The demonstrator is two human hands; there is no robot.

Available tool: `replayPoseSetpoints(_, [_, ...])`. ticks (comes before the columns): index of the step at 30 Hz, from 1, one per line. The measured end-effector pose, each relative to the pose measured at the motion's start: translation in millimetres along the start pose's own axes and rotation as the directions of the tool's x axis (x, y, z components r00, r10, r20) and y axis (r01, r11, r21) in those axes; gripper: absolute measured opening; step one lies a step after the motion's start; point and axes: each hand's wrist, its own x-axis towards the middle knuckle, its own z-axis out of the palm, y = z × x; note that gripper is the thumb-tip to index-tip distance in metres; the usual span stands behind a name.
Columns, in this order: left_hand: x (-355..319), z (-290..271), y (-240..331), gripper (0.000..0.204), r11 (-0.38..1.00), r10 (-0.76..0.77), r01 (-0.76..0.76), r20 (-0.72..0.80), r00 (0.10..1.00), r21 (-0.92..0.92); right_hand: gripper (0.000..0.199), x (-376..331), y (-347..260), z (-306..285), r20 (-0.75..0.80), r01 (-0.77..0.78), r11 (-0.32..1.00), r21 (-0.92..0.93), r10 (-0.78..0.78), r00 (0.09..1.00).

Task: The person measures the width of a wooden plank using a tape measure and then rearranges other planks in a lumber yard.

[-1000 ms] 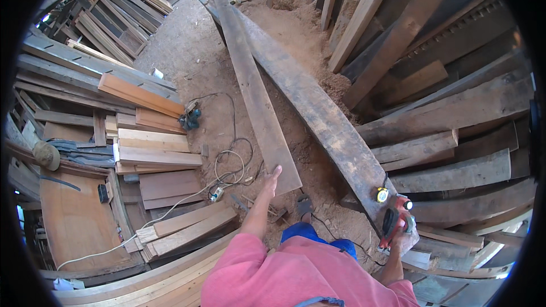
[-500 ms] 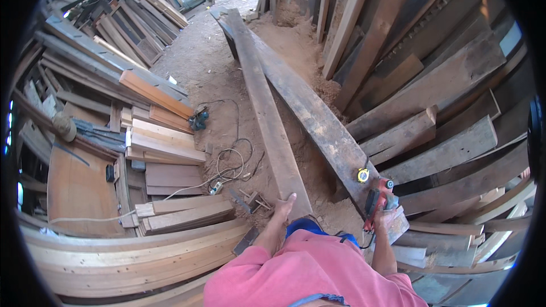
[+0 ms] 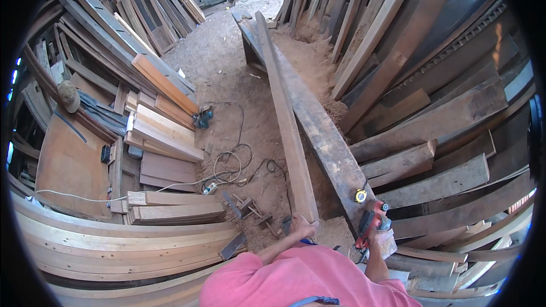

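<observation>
My left hand (image 3: 302, 227) is closed around the near end of a long brown plank (image 3: 289, 131). The plank runs away from me, tilted partly onto its edge, and its far part rests against a wide, worn wooden bench (image 3: 335, 153). On the bench's near end sits a red and black electric hand planer (image 3: 371, 220), with my right hand (image 3: 376, 239) wrapped round its handle. A yellow tape measure (image 3: 360, 196) lies on the bench just beyond the planer.
Boards lean in a dense row (image 3: 432, 113) along the right. Stacked timber (image 3: 131, 244) fills the left. A blue power tool (image 3: 202, 116), tangled cords (image 3: 230, 162) and several metal clamps (image 3: 247, 207) lie on the sawdust-covered floor.
The plank has rolled in my left hand, from broad face up toward its edge, and its near end has shifted right. My right hand stays on the planer. The view has shifted slightly.
</observation>
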Motion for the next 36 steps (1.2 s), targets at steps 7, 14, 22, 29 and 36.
replayPoseSetpoints(7, [8,13,-8,0.105,0.996,0.087,-0.087,-0.011,0.996,0.019,0.062,-27,-24,-34,-0.030,0.057,0.949,-0.309,-0.069,0.997])
replayPoseSetpoints(14, [19,12,-31,0.104,0.991,0.076,-0.078,-0.025,0.997,-0.111,0.052,-43,-104,-33,-0.145,0.625,0.574,-0.530,-0.787,0.600])
replayPoseSetpoints(22, [36,13,-67,0.094,0.566,0.229,-0.047,0.102,0.968,-0.823,0.071,-72,-105,118,0.844,0.623,0.783,-0.001,-0.334,0.420])
replayPoseSetpoints(29, [-5,4,-17,0.057,0.148,0.348,0.073,0.121,0.930,-0.986,0.081,-100,-121,97,0.946,-0.017,0.996,0.084,-0.075,0.314])
replayPoseSetpoints(36, [-96,-80,90,0.071,-0.065,0.662,0.319,0.198,0.723,-0.946,0.070,-136,-273,-106,0.802,0.488,0.738,0.466,-0.586,0.119])
